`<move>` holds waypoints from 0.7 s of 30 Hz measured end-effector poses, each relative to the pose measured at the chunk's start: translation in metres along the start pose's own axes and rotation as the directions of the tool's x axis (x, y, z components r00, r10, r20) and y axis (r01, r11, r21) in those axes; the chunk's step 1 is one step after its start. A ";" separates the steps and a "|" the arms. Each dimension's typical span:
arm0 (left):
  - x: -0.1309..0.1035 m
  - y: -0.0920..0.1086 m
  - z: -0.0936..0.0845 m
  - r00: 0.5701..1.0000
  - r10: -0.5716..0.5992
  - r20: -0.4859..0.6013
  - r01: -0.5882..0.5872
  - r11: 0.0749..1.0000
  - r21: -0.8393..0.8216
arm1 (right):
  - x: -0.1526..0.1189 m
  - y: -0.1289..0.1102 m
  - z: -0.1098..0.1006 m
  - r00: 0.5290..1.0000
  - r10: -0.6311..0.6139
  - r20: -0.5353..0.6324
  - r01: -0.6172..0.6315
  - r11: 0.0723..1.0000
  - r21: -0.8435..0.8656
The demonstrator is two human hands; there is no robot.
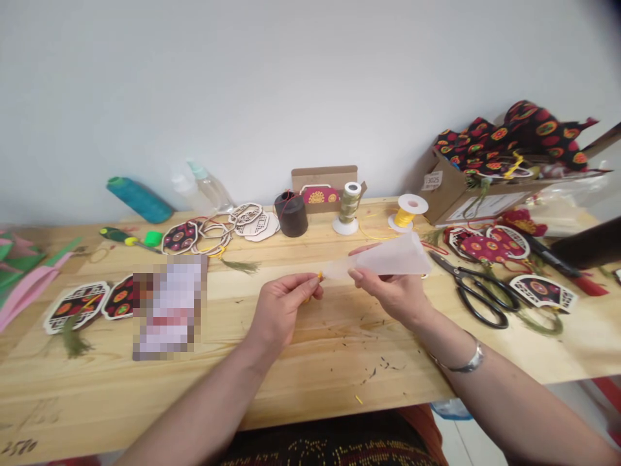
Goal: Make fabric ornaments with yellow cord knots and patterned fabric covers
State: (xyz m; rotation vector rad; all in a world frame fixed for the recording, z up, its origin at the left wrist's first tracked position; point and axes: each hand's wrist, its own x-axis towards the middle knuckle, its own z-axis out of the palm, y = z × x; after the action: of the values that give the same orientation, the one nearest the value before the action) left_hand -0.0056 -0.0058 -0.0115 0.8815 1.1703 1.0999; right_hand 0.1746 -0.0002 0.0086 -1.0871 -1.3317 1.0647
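Above the middle of the wooden table point(291, 388), my left hand point(286, 304) pinches a small yellow-orange piece point(319, 277) between thumb and fingertips. Just to its right, my right hand point(395, 291) is wrapped round a translucent white bottle point(395, 254). The bottle lies on its side, its narrow end pointing left at the yellow piece. Whether the two touch is too small to tell. My right fingers are partly hidden behind the bottle. A silver bracelet point(468, 356) is on my right wrist.
Black-handled scissors point(478, 291) lie right of my right hand. Behind stand a black thread spool point(292, 215), a green spool point(349, 206) and a yellow spool point(406, 213). A cardboard box point(449, 188) with patterned fabric is at the back right. Framed ornaments point(77, 305) lie on the left.
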 end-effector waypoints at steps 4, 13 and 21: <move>0.000 0.000 0.000 1.000 0.008 0.001 -0.008 1.000 0.015 | 0.000 0.001 0.000 1.000 -0.003 0.006 0.003 1.000 -0.011; 0.000 -0.001 0.001 1.000 0.022 0.003 -0.022 0.999 0.036 | 0.001 0.005 -0.001 0.999 -0.046 0.028 0.048 0.997 -0.063; -0.001 0.001 0.002 1.000 0.017 0.000 -0.017 0.999 0.044 | 0.001 0.005 -0.002 0.995 -0.078 0.061 0.081 0.995 -0.061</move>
State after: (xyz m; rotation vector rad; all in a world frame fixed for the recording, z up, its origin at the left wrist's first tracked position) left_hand -0.0040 -0.0060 -0.0096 0.9265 1.1937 1.0916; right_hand 0.1765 0.0018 0.0040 -1.0476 -1.4526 1.0079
